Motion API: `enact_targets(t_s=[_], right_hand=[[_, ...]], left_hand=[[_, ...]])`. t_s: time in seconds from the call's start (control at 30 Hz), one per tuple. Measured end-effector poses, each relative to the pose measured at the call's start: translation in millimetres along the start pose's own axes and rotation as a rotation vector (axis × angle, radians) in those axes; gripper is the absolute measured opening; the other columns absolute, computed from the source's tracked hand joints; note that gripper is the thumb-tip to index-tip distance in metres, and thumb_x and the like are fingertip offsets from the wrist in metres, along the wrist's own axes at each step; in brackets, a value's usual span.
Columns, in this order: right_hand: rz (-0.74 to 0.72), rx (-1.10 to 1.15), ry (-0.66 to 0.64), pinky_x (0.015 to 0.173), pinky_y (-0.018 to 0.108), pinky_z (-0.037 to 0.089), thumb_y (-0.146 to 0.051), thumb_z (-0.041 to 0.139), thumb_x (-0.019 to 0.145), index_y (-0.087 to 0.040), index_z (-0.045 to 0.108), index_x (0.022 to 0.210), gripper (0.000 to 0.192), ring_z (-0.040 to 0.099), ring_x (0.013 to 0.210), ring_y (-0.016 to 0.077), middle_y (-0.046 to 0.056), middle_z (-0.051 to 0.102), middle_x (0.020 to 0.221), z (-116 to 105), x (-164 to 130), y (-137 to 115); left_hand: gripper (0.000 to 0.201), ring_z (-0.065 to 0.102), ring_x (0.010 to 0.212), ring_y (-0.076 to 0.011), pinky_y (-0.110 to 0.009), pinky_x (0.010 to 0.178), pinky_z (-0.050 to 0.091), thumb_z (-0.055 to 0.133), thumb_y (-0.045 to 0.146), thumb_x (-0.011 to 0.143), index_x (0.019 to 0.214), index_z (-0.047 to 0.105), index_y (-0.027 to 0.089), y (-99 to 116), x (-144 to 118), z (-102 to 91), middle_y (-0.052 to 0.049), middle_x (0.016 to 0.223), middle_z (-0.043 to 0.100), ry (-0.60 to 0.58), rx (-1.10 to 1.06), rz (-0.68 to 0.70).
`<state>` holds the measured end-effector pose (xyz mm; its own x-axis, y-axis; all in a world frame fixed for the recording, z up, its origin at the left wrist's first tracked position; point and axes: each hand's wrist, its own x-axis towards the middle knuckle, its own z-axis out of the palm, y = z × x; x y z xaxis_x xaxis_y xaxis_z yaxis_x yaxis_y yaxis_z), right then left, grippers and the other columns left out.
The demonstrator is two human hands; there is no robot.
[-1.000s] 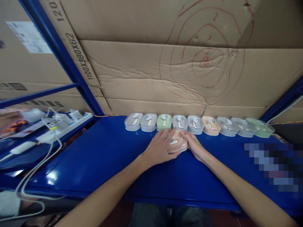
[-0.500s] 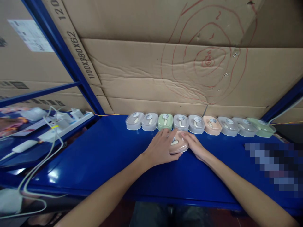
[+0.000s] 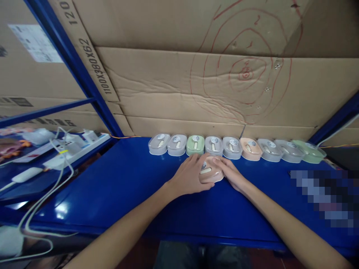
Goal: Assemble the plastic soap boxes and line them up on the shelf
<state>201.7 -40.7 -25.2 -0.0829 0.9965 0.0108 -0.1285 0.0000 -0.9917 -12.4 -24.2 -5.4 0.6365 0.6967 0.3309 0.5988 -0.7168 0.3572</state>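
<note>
Two bare hands close on a peach-coloured case [image 3: 211,173] on a blue shelf [image 3: 117,186].

From the left, a power strip [image 3: 71,149] with white cables, then the left hand [image 3: 188,175], fingers together, cupping the case; the right hand [image 3: 230,172] presses its other side. Nine lidded cases [image 3: 232,148] line the cardboard wall [image 3: 174,86] just behind.

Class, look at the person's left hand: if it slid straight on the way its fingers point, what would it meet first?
Probably the grey case in the back row, just beyond the left hand, which cups the pink case; depth is uncertain.
</note>
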Motion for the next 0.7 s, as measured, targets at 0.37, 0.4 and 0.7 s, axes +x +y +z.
enact_targets(t_s=[0.37,0.4,0.7], right_hand=[[0.018,0.044,0.036,0.093,0.037,0.057,-0.057,0.095,0.073,-0.025,0.082,0.114,0.054,0.077,0.105,0.0282,0.005,0.085,0.111,1,-2,-5],[0.015,0.049,0.034,0.094,0.037,0.057,-0.055,0.096,0.073,-0.026,0.081,0.117,0.055,0.077,0.107,0.0284,0.005,0.085,0.114,1,-2,-5],[-0.051,0.176,-0.096,0.109,0.041,0.055,-0.04,0.098,0.074,-0.033,0.075,0.125,0.056,0.072,0.125,0.0289,0.002,0.08,0.129,6,-10,-10]], left_hand=[[0.084,0.06,0.14,-0.0401,-0.06,0.12,0.049,0.091,0.058,0.074,0.145,0.06,0.024,-3,4,-6.5,-0.015,0.146,0.066,0.089,-0.288,-0.057],[0.073,0.063,0.136,-0.0373,-0.056,0.119,0.05,0.087,0.058,0.08,0.14,0.063,0.025,-6,6,-9.0,-0.013,0.144,0.069,0.127,-0.37,-0.084],[0.039,0.066,0.087,-0.022,-0.033,0.082,0.052,0.053,0.056,0.106,0.091,0.066,0.022,-23,14,4.9,-0.001,0.086,0.069,0.515,-0.849,-0.443]])
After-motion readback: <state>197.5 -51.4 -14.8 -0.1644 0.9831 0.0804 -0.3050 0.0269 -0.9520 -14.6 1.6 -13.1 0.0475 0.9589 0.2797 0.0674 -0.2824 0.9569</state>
